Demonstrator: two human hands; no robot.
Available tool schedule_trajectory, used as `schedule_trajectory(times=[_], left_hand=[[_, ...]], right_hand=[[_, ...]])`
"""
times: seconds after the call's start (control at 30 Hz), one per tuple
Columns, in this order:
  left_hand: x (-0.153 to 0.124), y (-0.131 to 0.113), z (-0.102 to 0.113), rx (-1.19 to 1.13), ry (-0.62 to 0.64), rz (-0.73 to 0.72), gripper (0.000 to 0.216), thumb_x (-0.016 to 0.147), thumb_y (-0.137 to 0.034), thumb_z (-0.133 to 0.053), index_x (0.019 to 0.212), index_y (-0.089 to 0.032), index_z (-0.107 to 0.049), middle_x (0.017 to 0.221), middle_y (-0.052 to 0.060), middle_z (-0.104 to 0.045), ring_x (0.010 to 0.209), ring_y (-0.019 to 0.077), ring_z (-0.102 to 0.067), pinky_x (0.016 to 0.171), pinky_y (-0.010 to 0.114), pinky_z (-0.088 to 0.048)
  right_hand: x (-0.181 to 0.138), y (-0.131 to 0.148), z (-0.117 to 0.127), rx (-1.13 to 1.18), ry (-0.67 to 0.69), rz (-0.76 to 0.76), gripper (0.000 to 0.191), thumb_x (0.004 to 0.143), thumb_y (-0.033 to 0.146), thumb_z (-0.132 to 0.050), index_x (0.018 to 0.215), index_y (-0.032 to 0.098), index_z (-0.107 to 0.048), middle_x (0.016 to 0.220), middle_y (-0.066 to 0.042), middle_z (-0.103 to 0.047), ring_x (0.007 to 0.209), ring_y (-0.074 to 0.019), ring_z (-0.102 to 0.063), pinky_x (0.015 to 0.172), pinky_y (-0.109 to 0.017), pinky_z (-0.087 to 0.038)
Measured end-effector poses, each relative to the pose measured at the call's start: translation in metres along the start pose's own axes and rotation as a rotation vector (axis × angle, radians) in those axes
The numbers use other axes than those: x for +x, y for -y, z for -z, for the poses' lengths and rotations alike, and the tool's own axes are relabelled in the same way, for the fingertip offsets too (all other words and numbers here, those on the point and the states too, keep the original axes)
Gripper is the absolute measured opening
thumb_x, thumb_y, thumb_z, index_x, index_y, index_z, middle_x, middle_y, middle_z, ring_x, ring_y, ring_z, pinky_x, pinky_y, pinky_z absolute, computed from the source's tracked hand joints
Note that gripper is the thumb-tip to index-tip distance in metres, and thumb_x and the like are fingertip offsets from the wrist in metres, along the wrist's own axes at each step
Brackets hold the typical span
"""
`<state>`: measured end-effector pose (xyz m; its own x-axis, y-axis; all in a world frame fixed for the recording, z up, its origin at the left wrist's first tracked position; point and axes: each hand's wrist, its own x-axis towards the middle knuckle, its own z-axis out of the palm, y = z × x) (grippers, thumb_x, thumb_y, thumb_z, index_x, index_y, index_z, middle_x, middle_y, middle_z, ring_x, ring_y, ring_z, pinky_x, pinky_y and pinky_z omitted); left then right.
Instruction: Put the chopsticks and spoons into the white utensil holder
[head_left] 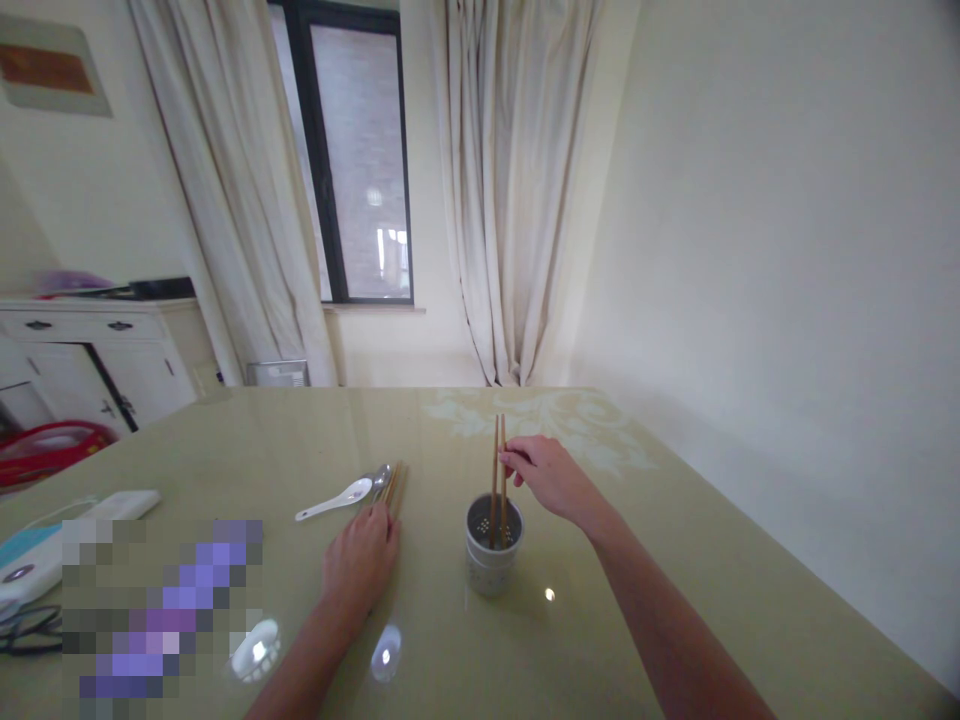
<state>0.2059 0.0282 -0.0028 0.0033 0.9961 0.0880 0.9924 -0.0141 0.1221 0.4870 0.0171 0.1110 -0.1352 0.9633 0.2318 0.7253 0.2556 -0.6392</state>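
Bare forearms [660,610] lie nearest. The right hand [507,456] pinches one or both of two slim brown wooden chopsticks [504,505], upright inside a pale cylindrical cup [491,578] with holes in its floor; a light, vertical hold would best avoid tipping it. The left hand [362,555] rests, fingers together, on a bundle of thin brown sticks [397,482]; its grip I cannot tell.

The light is soft and a bit gray. Bright white spots shine on the table [442,470]. Small pale reflections show in the window [364,150]. Big blurry squares cover the lower left.
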Motion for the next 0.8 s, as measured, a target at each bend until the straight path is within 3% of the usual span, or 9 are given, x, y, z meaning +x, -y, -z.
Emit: schedule_trajectory(times=[0.8], left_hand=[[-0.0006,-0.0050,0.0001,0.028,0.055,0.002,0.034,0.109,-0.034,-0.043,0.110,-0.021,-0.074,0.116,0.013,-0.081,0.109,0.0310,-0.078,0.089,0.040,-0.059]], right_hand=[[0.0012,-0.0033,-0.0032,0.046,0.021,-0.045,0.022,0.100,0.026,-0.062,0.083,0.018,-0.073,0.082,-0.004,-0.081,0.068,-0.0174,-0.073,0.068,-0.027,-0.050]])
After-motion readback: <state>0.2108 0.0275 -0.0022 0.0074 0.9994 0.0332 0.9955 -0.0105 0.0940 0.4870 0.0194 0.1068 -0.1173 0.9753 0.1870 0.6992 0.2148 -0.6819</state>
